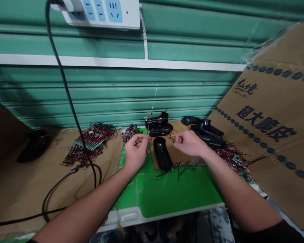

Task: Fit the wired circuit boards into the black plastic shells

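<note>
Left hand (136, 152) stretched forward, curled, cannot tell what its grip holds, right hand (189, 143) opposite, grip pinching thin wire (171, 137), black shell (162, 156) between.

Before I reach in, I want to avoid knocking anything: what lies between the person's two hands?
In the head view, a black shell lies between the left hand and right hand, on a brown board. Smaller details there are blurred.
</note>
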`<control>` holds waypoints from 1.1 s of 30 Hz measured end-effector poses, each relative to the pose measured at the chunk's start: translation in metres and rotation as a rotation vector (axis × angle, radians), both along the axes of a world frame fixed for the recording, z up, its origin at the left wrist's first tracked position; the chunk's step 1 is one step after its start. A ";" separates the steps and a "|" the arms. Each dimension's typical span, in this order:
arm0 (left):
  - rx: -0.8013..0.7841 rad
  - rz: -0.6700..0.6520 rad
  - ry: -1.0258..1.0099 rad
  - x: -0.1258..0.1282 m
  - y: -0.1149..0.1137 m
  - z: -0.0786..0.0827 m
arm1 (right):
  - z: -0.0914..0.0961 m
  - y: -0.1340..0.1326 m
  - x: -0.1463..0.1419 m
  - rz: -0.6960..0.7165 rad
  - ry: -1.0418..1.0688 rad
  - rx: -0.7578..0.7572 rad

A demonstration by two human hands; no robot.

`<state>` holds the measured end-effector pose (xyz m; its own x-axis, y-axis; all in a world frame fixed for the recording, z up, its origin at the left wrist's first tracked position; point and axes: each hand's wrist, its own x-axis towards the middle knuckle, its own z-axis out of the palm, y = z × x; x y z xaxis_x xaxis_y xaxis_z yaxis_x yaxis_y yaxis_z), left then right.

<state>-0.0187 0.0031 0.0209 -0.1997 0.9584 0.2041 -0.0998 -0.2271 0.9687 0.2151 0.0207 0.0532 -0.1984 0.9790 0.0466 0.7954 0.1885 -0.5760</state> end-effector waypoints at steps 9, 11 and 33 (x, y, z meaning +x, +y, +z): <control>-0.007 -0.107 0.038 0.006 -0.005 -0.004 | 0.012 -0.012 0.000 0.164 -0.006 0.084; -0.018 -0.154 0.060 0.007 -0.008 -0.004 | 0.010 -0.017 -0.012 0.137 0.184 0.159; -0.100 -0.194 0.005 0.001 -0.003 0.001 | -0.018 -0.025 -0.045 0.167 0.772 -0.102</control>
